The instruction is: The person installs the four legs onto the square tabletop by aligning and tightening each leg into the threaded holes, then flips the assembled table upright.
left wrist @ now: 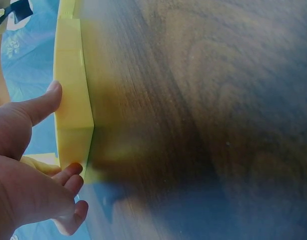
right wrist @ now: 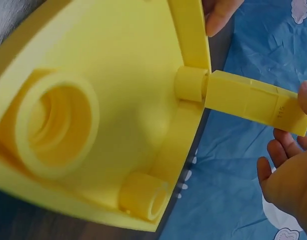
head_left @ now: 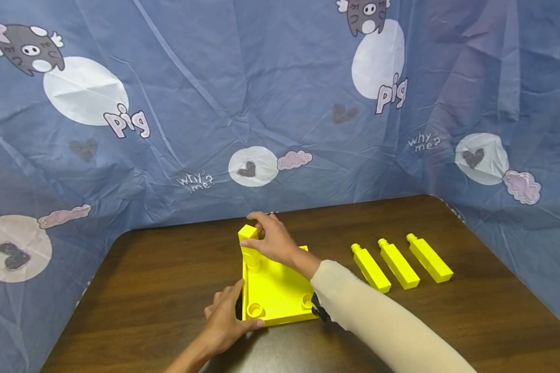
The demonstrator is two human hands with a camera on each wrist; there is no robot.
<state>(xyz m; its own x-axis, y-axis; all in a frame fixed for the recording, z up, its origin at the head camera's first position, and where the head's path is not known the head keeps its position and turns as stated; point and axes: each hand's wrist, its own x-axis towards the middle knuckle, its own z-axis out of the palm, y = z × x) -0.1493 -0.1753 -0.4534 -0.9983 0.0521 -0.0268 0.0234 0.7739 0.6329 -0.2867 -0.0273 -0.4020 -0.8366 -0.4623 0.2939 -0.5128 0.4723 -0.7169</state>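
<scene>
Bracing the yellow base point(head_left: 280, 290), the left hand point(head_left: 226, 318) clasps its near-left corner, thumb along the front edge. Three spare legs point(head_left: 400, 264) lie on the table point(head_left: 140, 290) to the right. Farther off, the right hand point(head_left: 275, 240) pinches a fourth leg point(right wrist: 243, 98) by its top, standing at the far-left socket point(right wrist: 190, 83). Looks like leg fitting; seating unclear. Next probably calls for twisting it home, base held still.

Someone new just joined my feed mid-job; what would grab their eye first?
Likely the bright yellow board on the dark table, its near-left corner gripped by the left hand. Then the leg that the right hand holds upright at the far-left socket. Three loose legs lie in a row to the right.
</scene>
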